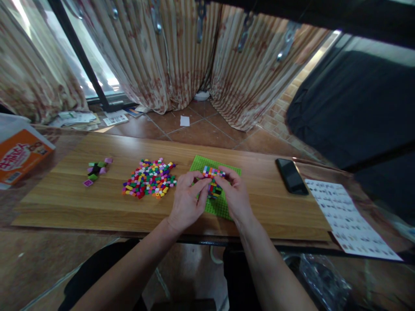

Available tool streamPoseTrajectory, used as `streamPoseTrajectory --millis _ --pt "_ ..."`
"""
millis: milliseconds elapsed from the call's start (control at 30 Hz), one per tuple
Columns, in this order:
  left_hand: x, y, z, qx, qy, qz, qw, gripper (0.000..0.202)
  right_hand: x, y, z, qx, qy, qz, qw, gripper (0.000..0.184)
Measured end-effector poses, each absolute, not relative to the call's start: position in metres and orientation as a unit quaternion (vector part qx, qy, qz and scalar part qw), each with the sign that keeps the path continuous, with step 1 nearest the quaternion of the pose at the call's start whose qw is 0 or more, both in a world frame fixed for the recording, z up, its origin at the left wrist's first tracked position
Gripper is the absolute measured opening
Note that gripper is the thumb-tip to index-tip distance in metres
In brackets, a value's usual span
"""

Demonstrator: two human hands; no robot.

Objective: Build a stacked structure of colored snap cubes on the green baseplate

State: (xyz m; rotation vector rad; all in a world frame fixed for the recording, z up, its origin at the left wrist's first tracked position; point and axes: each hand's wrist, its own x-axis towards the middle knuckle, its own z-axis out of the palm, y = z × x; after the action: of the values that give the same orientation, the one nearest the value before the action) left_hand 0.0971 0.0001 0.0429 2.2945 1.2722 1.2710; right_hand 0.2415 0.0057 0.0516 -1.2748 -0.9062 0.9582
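A small multicoloured block build (214, 190) rises from the green studded baseplate (220, 209) at the middle of the table. My left hand (189, 196) is at its left side, thumb and forefinger pinched together at the build's edge; whether a loose block sits between them is too small to tell. On the other side my right hand (235, 190) has its thumb and fingers closed around the upper right part of the build. My fingers hide part of its sides. Left of the baseplate lies a pile of small coloured blocks (151, 179).
Farther left is a small group of pink, green and black pieces (96, 168). An orange and white box (22, 151) stands at the left end. To the right lie a black phone (292, 176) and a printed sheet (348, 216). Curtains (175, 56) hang beyond the table.
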Motion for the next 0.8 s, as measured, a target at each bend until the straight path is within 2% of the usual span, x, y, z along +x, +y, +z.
streamPoseTrajectory --millis 533,733,800 --pt "0.098 0.0 0.042 0.778 0.426 0.443 0.129 0.023 0.235 0.009 0.051 -0.57 -0.432 0.382 0.585 0.031" --pt "0.095 0.001 0.044 0.748 0.428 0.479 0.167 0.021 0.243 0.008 0.05 -0.533 -0.42 0.433 0.593 0.036" --pt "0.092 0.002 0.046 0.733 0.444 0.485 0.175 0.021 0.251 0.006 0.053 -0.534 -0.425 0.434 0.588 0.043"
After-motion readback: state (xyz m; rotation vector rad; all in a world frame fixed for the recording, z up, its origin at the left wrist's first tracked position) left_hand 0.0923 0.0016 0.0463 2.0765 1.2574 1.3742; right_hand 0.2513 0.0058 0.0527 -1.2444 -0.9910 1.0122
